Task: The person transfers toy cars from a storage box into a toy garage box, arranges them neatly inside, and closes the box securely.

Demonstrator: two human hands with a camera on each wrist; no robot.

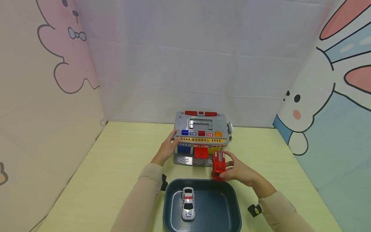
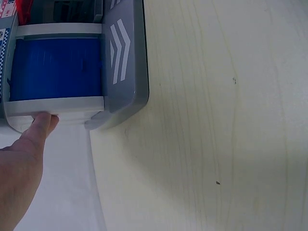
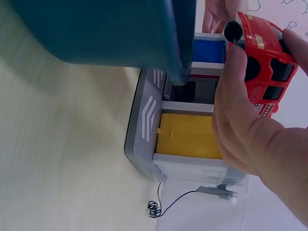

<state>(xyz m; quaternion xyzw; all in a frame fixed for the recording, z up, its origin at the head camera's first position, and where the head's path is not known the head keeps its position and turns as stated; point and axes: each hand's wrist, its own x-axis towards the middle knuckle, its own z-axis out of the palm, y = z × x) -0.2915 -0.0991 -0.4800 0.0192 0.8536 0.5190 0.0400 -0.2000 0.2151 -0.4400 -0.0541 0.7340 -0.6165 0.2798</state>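
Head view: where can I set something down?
Free: table between left sleeve and left wall, and between right sleeve and right wall; also the tray right of the white car. Crowded: between toy station and tray, where the right hand holds the red truck.

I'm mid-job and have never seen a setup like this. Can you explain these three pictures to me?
No machine here: these are a person's two bare hands, the left hand and the right hand. The wide picture comes from a camera worn on the head, looking forward and down. The two closer ones come from cameras worn on the left and right wrists.

On the pale table stands a grey toy station with a blue door, a yellow door and, between them, a red door standing open. Nearer the person is a dark blue tray holding a white toy car.

The left hand touches the station's left side. The right hand grips a red toy fire truck.
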